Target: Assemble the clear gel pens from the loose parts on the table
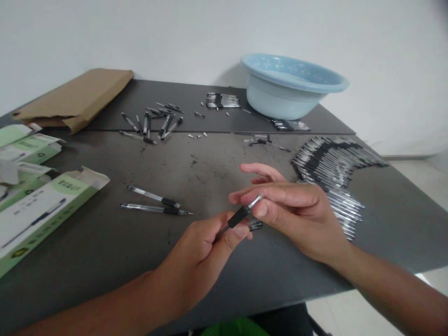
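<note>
A gel pen [239, 216] with a black rubber grip and a clear, shiny tip is held in front of me, slanting up to the right. My left hand [210, 247] is closed around its lower part, thumb along the grip. My right hand [297, 210] pinches the tip end between thumb and fingers, the other fingers loosely bent. A short dark piece [255, 226] shows behind the left thumb; what it belongs to is hidden. Left of the hands, two pens [154, 196] lie on the table.
A fan of many pens [325, 158] covers the right side. A light blue basin [283, 95] stands at the back, near a pen bundle [223, 100]. Loose pens [164, 126] and small tips [199, 136] are scattered mid-table. Green-white boxes [49, 210] and a brown paper bag [77, 98] lie left.
</note>
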A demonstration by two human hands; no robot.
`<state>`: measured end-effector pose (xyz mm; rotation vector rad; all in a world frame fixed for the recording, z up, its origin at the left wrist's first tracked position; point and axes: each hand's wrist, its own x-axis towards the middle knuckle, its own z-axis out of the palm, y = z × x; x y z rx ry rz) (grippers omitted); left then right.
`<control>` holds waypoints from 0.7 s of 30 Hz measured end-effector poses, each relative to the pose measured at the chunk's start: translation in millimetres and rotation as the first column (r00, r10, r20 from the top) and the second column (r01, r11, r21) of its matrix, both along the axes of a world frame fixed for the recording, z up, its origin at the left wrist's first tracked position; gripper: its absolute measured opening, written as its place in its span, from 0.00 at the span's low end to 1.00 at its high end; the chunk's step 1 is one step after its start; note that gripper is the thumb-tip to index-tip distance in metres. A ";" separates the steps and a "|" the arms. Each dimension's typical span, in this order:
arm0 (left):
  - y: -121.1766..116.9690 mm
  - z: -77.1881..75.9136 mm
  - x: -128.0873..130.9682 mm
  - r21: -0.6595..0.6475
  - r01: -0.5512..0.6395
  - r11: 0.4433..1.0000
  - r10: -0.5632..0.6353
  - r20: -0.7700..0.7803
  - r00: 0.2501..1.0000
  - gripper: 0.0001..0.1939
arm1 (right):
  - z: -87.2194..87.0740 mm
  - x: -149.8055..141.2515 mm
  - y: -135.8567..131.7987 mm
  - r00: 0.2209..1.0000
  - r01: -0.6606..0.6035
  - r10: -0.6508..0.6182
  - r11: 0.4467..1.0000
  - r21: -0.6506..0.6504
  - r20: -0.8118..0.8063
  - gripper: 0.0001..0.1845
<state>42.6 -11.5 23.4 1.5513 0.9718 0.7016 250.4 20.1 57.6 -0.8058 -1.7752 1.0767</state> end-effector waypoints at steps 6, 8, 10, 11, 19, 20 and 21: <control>-1.7 0.2 0.0 -0.037 -0.070 0.997 0.074 0.097 0.993 0.21 | -7.9 5.2 2.0 0.990 -0.045 0.032 0.995 -0.093 -0.136 0.21; -2.2 0.1 -0.3 -0.099 -0.111 0.989 0.125 0.152 0.980 0.23 | -10.1 7.7 3.0 0.987 -0.076 0.055 0.987 -0.141 -0.152 0.26; -1.9 0.0 -0.6 -0.158 -0.121 0.980 0.152 0.203 0.967 0.23 | -10.9 8.3 3.5 0.990 -0.092 0.080 0.991 -0.093 -0.120 0.28; -1.3 0.3 -0.5 -0.180 -0.117 0.977 0.158 0.229 0.960 0.23 | -10.9 7.5 3.5 0.991 -0.092 0.087 0.995 -0.045 -0.103 0.28; 3.4 3.2 -0.2 -0.239 -0.097 0.966 0.165 0.282 0.945 0.23 | -8.3 -4.4 0.9 0.987 -0.065 0.059 0.997 -0.036 -0.150 0.18; 2.7 2.2 -1.0 -0.248 -0.095 0.964 0.164 0.277 0.947 0.23 | -7.9 -3.7 0.4 0.986 -0.067 0.058 0.996 -0.055 -0.153 0.17; 1.7 0.7 -1.9 -0.255 -0.085 0.963 0.157 0.278 0.948 0.23 | -7.4 -2.4 0.0 0.987 -0.061 0.047 0.995 -0.083 -0.156 0.16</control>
